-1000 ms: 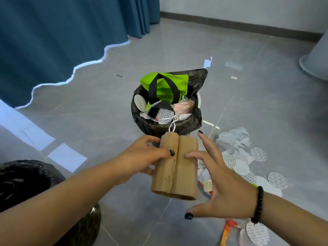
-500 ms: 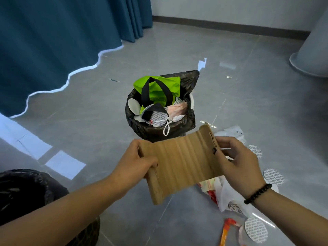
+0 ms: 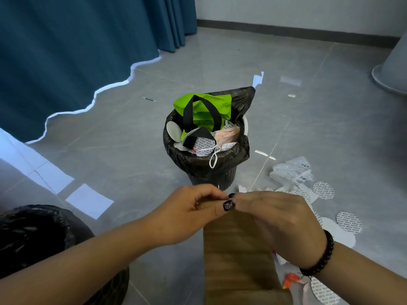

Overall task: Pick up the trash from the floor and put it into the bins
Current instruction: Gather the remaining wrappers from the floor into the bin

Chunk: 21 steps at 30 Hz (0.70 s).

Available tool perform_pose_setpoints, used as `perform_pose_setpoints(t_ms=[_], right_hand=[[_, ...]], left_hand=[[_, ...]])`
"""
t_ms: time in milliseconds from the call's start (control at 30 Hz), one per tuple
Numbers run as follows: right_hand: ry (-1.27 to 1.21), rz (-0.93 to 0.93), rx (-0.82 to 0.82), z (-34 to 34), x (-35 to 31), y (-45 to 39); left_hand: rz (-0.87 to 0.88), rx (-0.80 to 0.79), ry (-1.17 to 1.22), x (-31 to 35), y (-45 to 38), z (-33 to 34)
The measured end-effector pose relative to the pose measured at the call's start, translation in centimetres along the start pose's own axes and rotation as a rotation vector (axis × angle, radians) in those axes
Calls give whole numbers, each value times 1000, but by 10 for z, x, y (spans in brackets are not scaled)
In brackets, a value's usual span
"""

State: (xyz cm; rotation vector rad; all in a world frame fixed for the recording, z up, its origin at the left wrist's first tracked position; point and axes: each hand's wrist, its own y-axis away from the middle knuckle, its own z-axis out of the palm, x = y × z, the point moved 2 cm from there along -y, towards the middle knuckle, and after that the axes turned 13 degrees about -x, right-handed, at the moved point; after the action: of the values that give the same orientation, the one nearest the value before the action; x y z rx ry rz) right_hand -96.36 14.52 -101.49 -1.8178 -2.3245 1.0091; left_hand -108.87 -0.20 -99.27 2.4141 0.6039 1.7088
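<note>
A brown corrugated cardboard sheet (image 3: pixel 237 258) hangs lengthwise in front of me. My left hand (image 3: pixel 189 214) and my right hand (image 3: pixel 277 221) pinch its top edge side by side, thumbs almost touching. Just beyond them stands a small bin (image 3: pixel 211 170) lined with a black bag. It is heaped with a green bag with black handles (image 3: pixel 204 111), round white seals and a face mask. A second black-lined bin (image 3: pixel 37 243) sits at the lower left, under my left forearm.
Loose trash lies on the grey tiles at the right: crumpled clear wrappers (image 3: pixel 293 170), several round printed seals (image 3: pixel 323 190) and an orange scrap (image 3: pixel 290 280). Blue curtains (image 3: pixel 77 51) hang at the left. A grey rounded base (image 3: pixel 392 69) stands at the far right.
The cardboard was curled up, then spread wide between my hands; now it hangs long and flat, and both hands have come together at its top edge.
</note>
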Motion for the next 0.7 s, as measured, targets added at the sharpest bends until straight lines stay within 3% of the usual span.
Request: perform_pose_setpoints(t_ms=[100,200,367,467,567,700], right_hand=[[65,-77,12,-1,-2,3],[19,-50,-5,1,0,7],[-351,201,-115,-4,14,6],[-477,216,-123,-8,19,4],[-275,112,-66,-9,12,2],[-115,12,-25,-10,5,1]], left_hand=[[18,5,-54,1,1,-1],[97,44,-260,2,3,-4],[319,166,-463,3,9,-11],[400,235,-521,0,10,-11],[335,220,-392,-1,10,-10],[94,-23,26,-8,6,-12]])
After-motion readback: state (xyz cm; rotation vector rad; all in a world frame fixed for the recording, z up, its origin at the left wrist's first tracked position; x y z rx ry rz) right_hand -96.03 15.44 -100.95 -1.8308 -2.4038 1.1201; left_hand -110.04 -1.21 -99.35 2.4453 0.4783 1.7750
